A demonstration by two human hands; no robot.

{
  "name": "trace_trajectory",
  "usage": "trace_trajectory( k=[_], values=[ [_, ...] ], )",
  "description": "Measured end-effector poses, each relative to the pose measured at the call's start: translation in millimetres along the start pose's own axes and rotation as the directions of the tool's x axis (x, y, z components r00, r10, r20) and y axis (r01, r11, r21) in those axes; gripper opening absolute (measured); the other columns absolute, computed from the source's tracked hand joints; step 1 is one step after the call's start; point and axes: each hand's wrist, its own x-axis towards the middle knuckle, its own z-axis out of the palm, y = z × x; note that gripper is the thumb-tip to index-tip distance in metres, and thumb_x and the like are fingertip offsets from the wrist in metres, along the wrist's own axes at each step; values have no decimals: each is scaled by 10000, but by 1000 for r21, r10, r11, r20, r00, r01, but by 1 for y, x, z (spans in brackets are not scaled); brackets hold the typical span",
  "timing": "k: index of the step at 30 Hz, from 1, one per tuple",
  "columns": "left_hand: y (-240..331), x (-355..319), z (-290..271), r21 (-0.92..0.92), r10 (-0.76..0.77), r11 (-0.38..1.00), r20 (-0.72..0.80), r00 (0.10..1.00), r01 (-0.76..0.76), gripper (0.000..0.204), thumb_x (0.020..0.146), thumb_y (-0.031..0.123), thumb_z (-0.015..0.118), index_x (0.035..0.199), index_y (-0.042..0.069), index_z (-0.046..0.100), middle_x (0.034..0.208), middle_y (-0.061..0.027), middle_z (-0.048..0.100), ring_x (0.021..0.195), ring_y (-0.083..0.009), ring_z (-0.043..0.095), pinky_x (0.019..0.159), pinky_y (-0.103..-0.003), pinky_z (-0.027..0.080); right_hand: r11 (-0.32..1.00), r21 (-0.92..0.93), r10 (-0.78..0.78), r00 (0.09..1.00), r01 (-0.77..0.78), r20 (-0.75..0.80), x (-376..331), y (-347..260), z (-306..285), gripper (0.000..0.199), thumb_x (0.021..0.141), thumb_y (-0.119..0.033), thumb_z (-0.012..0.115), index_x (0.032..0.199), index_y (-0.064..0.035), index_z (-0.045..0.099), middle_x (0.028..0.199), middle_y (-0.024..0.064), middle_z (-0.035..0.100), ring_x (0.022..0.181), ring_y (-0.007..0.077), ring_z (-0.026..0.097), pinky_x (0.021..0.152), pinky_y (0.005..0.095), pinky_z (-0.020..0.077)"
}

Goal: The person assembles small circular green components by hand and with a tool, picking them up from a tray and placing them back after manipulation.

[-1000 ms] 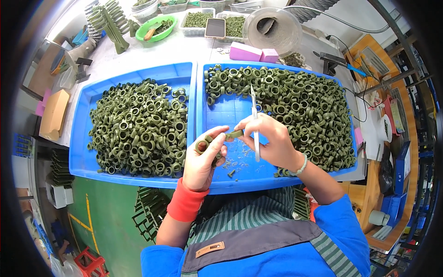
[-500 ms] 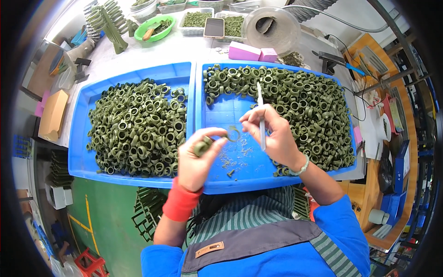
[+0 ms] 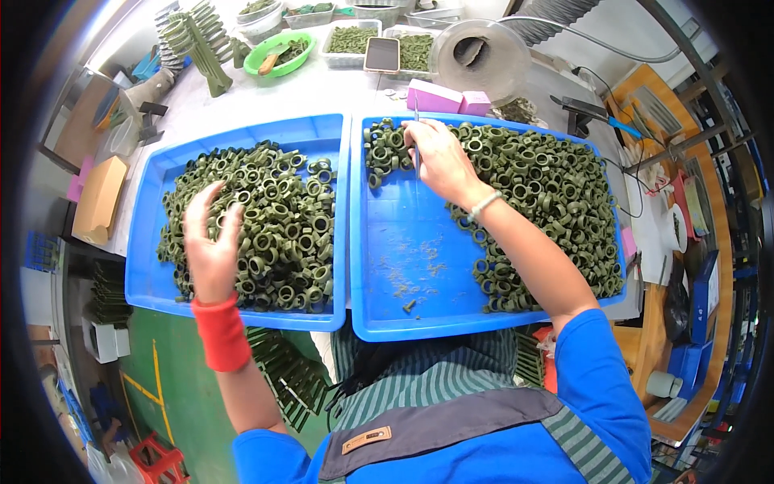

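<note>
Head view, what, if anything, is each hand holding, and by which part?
The right hand holds a slim tool near its middle, with both ends showing. The left hand is open, with nothing visible in it.

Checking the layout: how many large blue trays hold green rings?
2: the left tray, below the left hand, and the right tray beside it, below the right hand. Others may be hidden.

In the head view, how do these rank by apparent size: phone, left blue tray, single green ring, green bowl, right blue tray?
Largest to smallest:
Right blue tray
Left blue tray
Green bowl
Phone
Single green ring
</note>
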Motion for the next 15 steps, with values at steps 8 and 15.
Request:
trace_trajectory(
  k=[8,15],
  values=[
    [65,-48,75,-558,-31,775,437,899,298,241,961,-15,618,1198,-10,660,1273,-89,598,1182,-143,569,1002,-293,472,996,-65,79,968,-66,237,-25,-5,-5,155,797,-2,634,940,-60,618,832,118,650,890,313,625,816,425,515],
    [92,-65,117,-605,-194,220,742,642,765,409,1020,108,586,1400,10,473,1260,-171,618,1185,-280,632,990,-368,551,161,806,375,790,-570,484,-49,-59,-50,146,945,-88,713,971,-50,575,871,-2,647,810,55,610,754,217,496]
  ],
)
